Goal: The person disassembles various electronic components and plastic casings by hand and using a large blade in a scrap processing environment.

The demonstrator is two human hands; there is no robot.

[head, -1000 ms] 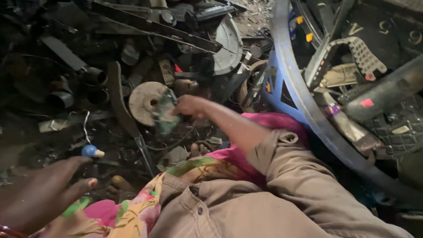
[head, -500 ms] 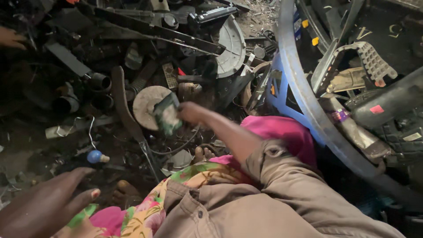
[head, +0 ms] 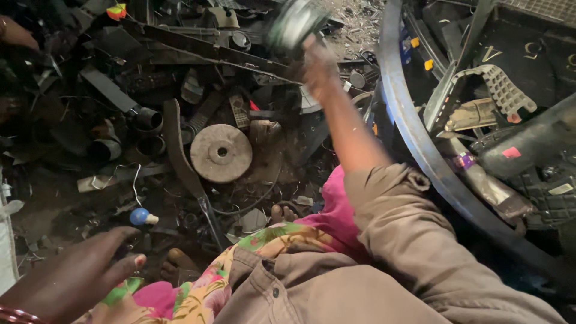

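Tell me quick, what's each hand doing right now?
Left hand: open, fingers spread, holding nothing.
Right hand: closed on a blurred greenish metal part, raised over the scrap.

Right hand (head: 317, 63) raised, clenched; left hand (head: 78, 273) open, low.

Blue rim (head: 401, 114), rusty brown disc (head: 221, 152), small blue bulb (head: 140, 216), khaki shirt sleeve (head: 414, 240), pink floral-patterned cloth (head: 270, 246) with green and yellow.

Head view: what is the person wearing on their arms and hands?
Both hands are bare, no gloves. The right hand comes out of a khaki sleeve rolled above the elbow, with a buttoned tab. The left hand has red bangles at the wrist; no sleeve shows there.
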